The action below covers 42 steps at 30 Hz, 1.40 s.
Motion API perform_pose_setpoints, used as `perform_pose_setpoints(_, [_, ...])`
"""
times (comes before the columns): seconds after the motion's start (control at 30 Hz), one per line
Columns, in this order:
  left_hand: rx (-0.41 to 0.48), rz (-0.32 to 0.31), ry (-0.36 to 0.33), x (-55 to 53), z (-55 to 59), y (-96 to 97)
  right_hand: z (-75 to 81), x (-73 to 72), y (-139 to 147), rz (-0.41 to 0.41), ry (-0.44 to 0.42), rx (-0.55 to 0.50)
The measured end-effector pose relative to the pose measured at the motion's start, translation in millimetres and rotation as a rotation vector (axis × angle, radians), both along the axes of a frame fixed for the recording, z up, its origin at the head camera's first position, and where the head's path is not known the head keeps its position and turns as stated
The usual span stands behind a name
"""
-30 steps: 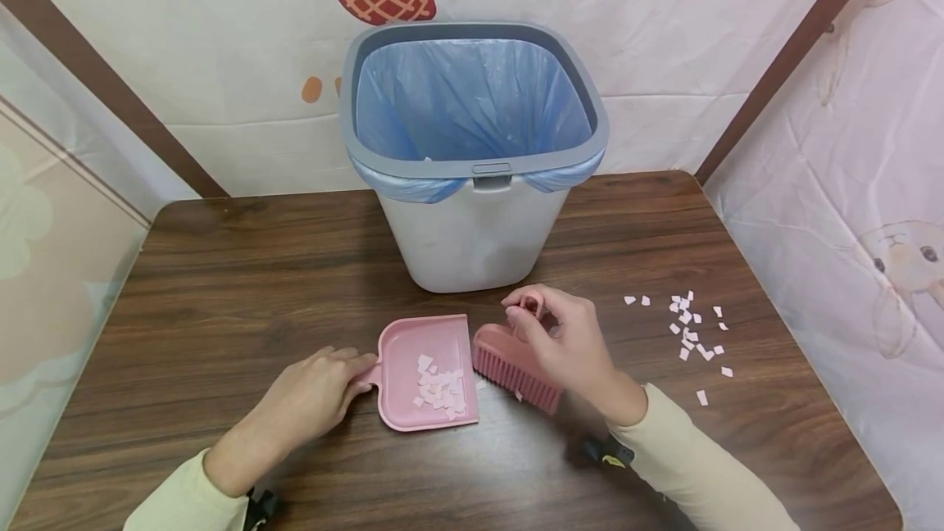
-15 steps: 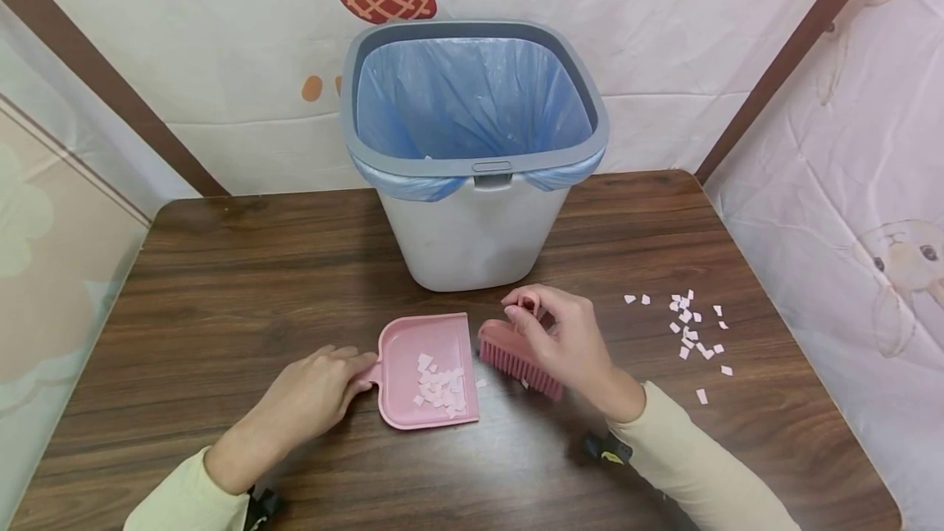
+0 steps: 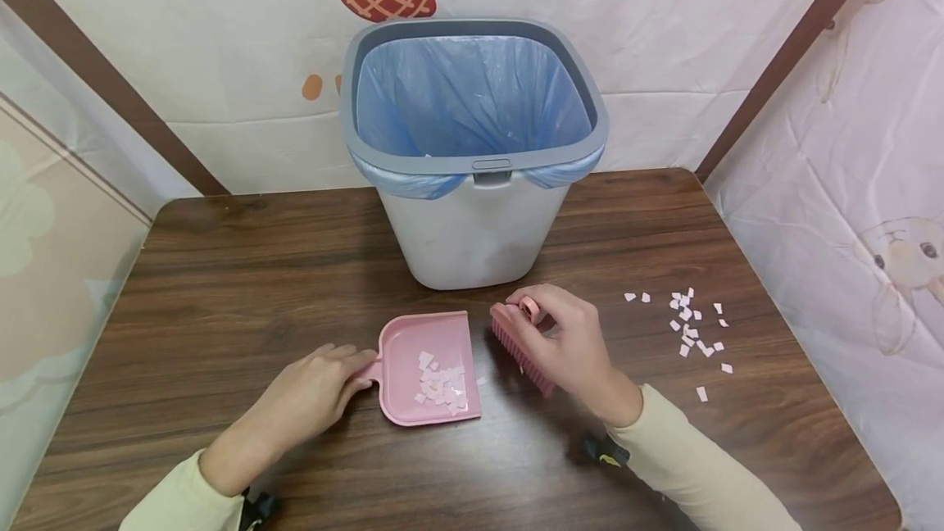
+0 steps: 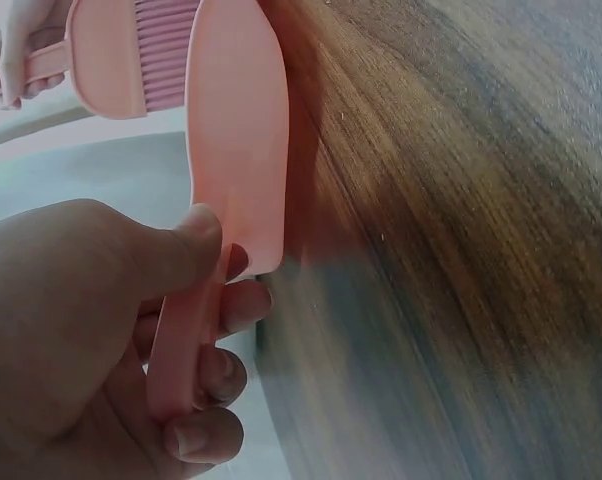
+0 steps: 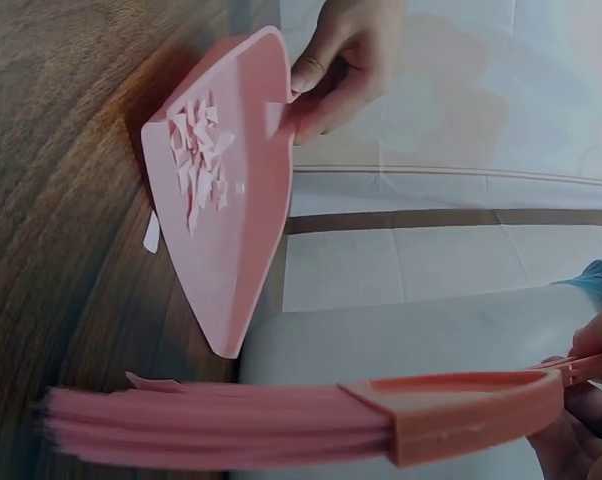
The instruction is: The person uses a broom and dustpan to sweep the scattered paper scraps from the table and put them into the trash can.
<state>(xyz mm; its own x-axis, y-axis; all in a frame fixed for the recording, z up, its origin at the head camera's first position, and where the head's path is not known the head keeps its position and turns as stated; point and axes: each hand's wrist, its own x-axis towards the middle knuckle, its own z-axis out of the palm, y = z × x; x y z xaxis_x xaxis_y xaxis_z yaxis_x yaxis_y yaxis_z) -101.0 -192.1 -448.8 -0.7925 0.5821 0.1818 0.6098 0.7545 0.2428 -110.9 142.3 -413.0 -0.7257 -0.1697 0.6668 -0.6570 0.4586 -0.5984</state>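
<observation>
In the head view, my left hand [image 3: 313, 383] grips the short handle of a pink dustpan [image 3: 398, 342] lying on the table. The left wrist view shows thumb and fingers wrapped round that handle [image 4: 181, 345]. Small white paper scraps [image 3: 442, 385] lie in the pan near its front lip, and one scrap [image 5: 151, 232] sits just outside it. My right hand [image 3: 571, 342] holds a pink brush [image 3: 509, 324] by its handle, to the right of the lip. The brush is tilted, its bristles [image 5: 221, 425] toward the tabletop. A scrap [image 5: 151, 382] shows beside the bristle ends.
A grey bin [image 3: 472, 244] lined with a blue bag [image 3: 472, 97] stands behind the dustpan and brush. More paper scraps [image 3: 686, 314] lie scattered on the right of the wooden table [image 3: 243, 269]. Printed cloth [image 3: 243, 64] hangs behind and at both sides.
The brush has shifted a little to the right, away from the dustpan's lip, and tipped further over in my right hand. My left hand and the dustpan stay nearly still.
</observation>
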Motion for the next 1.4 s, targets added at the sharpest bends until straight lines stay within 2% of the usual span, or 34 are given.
perform_pose_setpoints(0.33, [0.007, -0.035, 0.011, 1.2, 3.5, -2.4, -4.5, 0.3, -5, 0.002, 0.027, -0.013])
perform_pose_setpoints(0.67, [-0.022, -0.032, 0.0, 4.4, 4.2, -1.2, -9.0, 2.2, -19, -0.009, 0.047, -0.042])
perform_pose_setpoints(0.93, [-0.034, -0.016, -0.017, 5.2, 5.4, 0.4, -9.6, 5.6, -33, 0.012, 0.033, -0.049])
perform_pose_setpoints(1.17, [-0.04, -0.01, -0.034, 5.0, 5.1, -0.1, -11.8, 6.7, -40, 0.051, 0.003, -0.096])
perform_pose_setpoints(1.4, [-0.032, -0.012, -0.037, 4.9, 4.4, -0.3, -13.0, 5.3, -39, 0.051, -0.013, -0.167])
